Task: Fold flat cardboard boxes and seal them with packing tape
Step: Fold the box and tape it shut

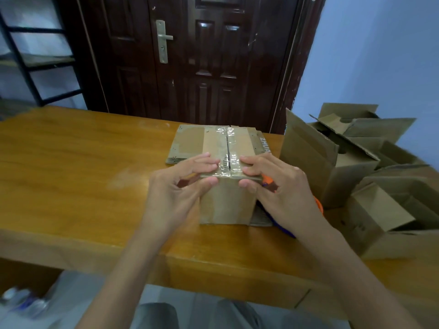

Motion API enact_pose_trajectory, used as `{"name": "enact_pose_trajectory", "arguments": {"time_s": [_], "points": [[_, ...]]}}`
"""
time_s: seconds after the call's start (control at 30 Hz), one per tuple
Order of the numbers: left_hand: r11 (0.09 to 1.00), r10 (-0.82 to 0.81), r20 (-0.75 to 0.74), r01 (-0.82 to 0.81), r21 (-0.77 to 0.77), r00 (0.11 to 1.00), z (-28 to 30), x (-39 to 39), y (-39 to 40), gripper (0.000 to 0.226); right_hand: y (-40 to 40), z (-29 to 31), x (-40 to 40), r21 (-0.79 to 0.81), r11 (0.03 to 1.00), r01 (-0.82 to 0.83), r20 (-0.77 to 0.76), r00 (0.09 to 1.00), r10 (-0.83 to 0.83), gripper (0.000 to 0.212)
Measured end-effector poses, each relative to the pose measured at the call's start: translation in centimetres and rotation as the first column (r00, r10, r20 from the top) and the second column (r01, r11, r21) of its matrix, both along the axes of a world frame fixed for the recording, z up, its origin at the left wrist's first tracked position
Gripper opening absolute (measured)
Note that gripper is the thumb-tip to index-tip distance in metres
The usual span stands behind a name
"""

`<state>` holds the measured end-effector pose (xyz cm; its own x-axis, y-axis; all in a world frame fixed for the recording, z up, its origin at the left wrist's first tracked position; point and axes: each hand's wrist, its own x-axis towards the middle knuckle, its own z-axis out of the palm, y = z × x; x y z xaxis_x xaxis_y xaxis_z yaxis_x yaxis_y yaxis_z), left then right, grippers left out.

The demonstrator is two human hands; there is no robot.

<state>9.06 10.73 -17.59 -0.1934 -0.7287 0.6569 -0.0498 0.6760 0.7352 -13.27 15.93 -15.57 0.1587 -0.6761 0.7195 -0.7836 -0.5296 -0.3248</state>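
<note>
Near edge of wooden table (71, 176): small cardboard box (228, 200) stands upright, top flaps closed.

Left hand (175, 193) pinches the box's top-left near corner: fingers flat on the lid, thumb under the rim against the front face. Right hand (282, 188) mirrors it at the top-right near corner.

Clear packing tape (226, 148) runs along the lid seam between the two sets of fingertips.

Orange-and-blue object (318, 205), mostly hidden, just right of the box.

Flattened cardboard (187, 143) behind the box. Open boxes (344, 162) to its right. Dark door (202, 55) beyond.

Home room used for packing: wooden table (71, 162), panelled door (190, 55), cardboard boxes (356, 162)
</note>
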Motion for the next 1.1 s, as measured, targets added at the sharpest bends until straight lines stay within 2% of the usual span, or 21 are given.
{"name": "enact_pose_trajectory", "arguments": {"time_s": [0.13, 0.3, 0.5, 0.63, 0.7, 0.8, 0.87, 0.93, 1.03, 1.1], "points": [[0.99, -0.121, 0.228, 0.133, -0.039, 0.966, 1.2, 2.3, -1.2, 0.03, 0.3, 0.6, -1.7, 0.15, 0.985, -0.08, -0.032, 0.996, 0.086, 0.036], [0.99, -0.135, 0.242, 0.138, 0.002, 0.961, 1.0, 2.7, -1.1, 0.031, 0.8, 0.3, -2.0, 0.289, 0.952, -0.105, 0.001, 0.994, 0.109, 0.039], [1.0, -0.013, 0.228, 0.017, -0.017, 0.974, 0.9, 2.3, 0.6, 0.027, 2.6, 0.7, -0.2, 0.317, 0.947, 0.044, 0.039, 0.997, -0.06, 0.034], [0.982, 0.149, 0.287, -0.106, -0.159, 0.946, 1.1, 1.8, 3.3, 0.029, 4.1, 2.1, 0.8, 0.358, 0.929, 0.089, 0.162, 0.974, -0.156, 0.02], [0.95, 0.24, 0.352, -0.143, -0.279, 0.905, 0.7, 1.4, 5.1, 0.028, 4.6, 3.0, 1.1, 0.36, 0.924, 0.126, 0.171, 0.965, -0.198, 0.029], [0.879, 0.367, 0.368, -0.189, -0.438, 0.854, 1.0, 0.5, 7.5, 0.025, 4.5, 4.7, 2.0, 0.412, 0.877, 0.248, 0.012, 0.961, -0.277, 0.04], [0.848, 0.394, 0.353, -0.187, -0.497, 0.849, 1.4, -0.2, 8.6, 0.019, 3.9, 5.8, 3.0, 0.455, 0.829, 0.326, -0.112, 0.944, -0.31, 0.05], [0.821, 0.396, 0.344, -0.16, -0.549, 0.851, 1.6, -0.8, 9.4, 0.023, 2.8, 7.1, 4.1, 0.503, 0.776, 0.382, -0.222, 0.924, -0.311, 0.067], [0.796, 0.391, 0.377, -0.103, -0.596, 0.84, 1.2, -1.5, 10.1, 0.027, 0.7, 9.0, 5.9, 0.526, 0.715, 0.461, -0.455, 0.863, -0.221, 0.098], [0.8, 0.382, 0.409, -0.075, -0.595, 0.828, 0.9, -1.7, 9.8, 0.025, -0.4, 9.9, 7.3, 0.522, 0.717, 0.461, -0.579, 0.809, -0.098, 0.103]]}}
